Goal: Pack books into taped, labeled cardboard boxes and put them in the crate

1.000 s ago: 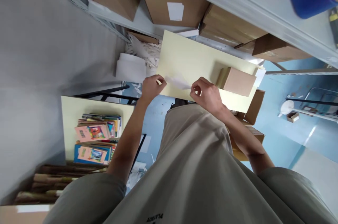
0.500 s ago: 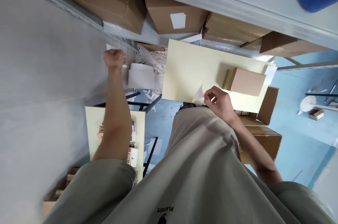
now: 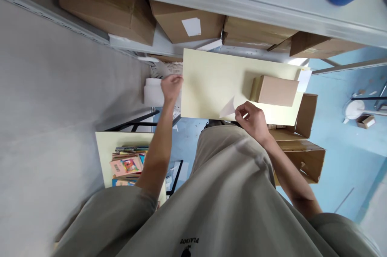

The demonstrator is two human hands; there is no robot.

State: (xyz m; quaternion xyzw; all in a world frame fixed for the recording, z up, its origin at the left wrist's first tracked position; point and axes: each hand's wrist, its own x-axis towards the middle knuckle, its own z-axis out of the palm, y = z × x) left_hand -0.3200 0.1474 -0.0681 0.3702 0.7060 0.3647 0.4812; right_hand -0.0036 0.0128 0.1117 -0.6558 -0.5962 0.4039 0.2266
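- Since half a second earlier: left hand brought back in from the far reach by the wall, now just off the left edge of the pale yellow tabletop; no white scrap seen in it any longer. Right hand barely shifted, same pinch kept.
- Left hand: fingers curled loosely over the white paper stack beside the table; cannot tell whether anything is gripped, palm side hidden.
- Right hand: closed in a fingertip pinch on one corner of a thin, translucent white sheet piece.
- Sheet piece: lying at the near edge of the tabletop, directly left of the right hand, pointing away from the body and towards the left hand. Long axis roughly along the table's near edge, tip tilted slightly upward.
- Nearer hand: right, already touching; left well apart, across the bare left half of the tabletop.
- Appearance of sheet piece: small, triangular in outline, pale and slightly see-through, edges soft with blur; flimsy by the look of it.
- Surroundings: brown cardboard box on the tabletop just beyond the right hand, not touching the sheet; shredded paper scraps past the left hand; colourful books on a lower table.
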